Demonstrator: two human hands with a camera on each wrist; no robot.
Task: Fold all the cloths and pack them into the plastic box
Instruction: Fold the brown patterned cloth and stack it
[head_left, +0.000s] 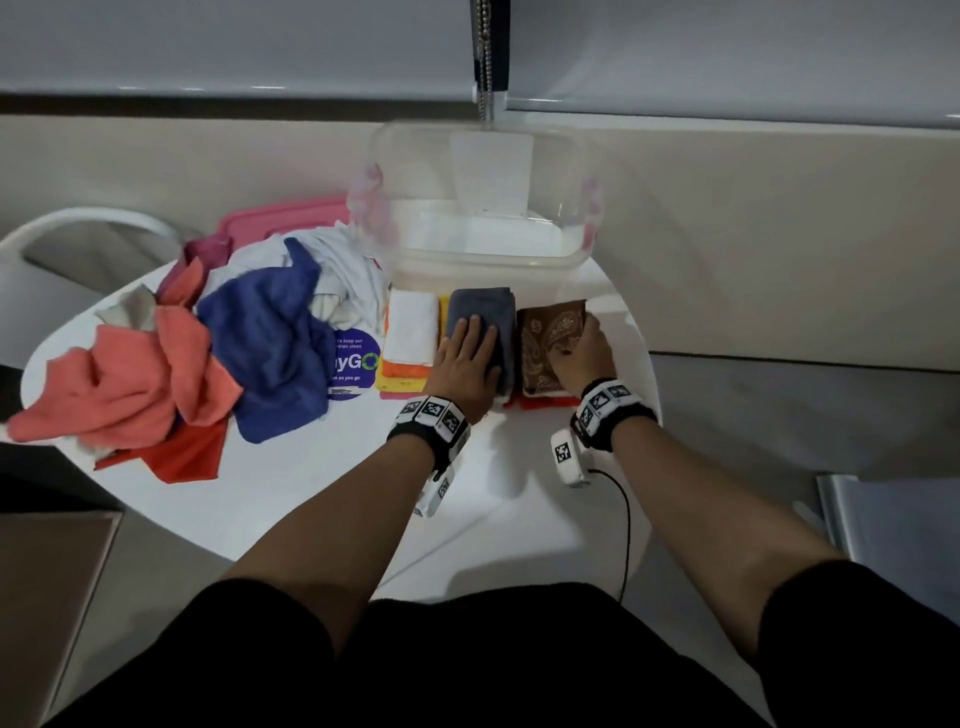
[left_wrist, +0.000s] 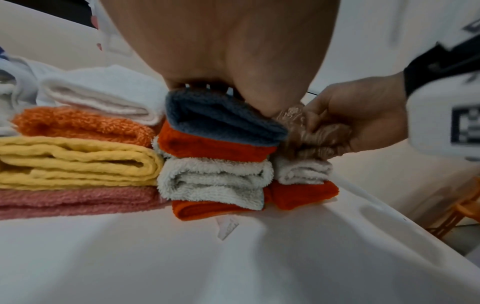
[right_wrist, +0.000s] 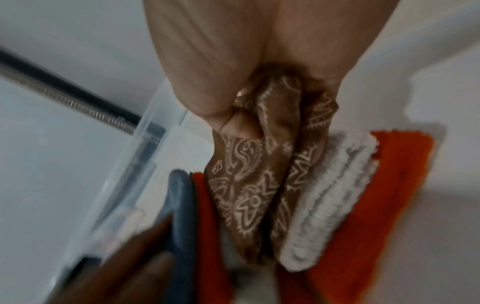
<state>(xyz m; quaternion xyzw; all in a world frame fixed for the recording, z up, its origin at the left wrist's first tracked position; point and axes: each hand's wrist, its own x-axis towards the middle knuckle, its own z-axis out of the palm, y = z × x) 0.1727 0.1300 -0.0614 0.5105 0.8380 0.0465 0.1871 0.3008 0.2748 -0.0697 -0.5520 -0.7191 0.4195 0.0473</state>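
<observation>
Three stacks of folded cloths stand on the white table in front of the clear plastic box (head_left: 483, 208). My left hand (head_left: 465, 358) lies flat on the folded grey-blue cloth (head_left: 485, 312) that tops the middle stack (left_wrist: 215, 164). My right hand (head_left: 582, 353) pinches the folded brown paisley cloth (head_left: 550, 338), which sits on a white and an orange cloth at the right stack (right_wrist: 337, 185). The brown paisley cloth (right_wrist: 246, 185) bunches between thumb and fingers. The left stack has a white cloth (head_left: 413, 327) over orange, yellow and pink ones (left_wrist: 78, 160).
A heap of unfolded cloths lies on the table's left half: coral (head_left: 130, 374), blue (head_left: 270, 332), white (head_left: 337, 260) and magenta. A pink lid (head_left: 280, 213) lies behind the heap. A purple round sticker (head_left: 353, 364) marks the table. A white chair (head_left: 78, 234) stands at far left.
</observation>
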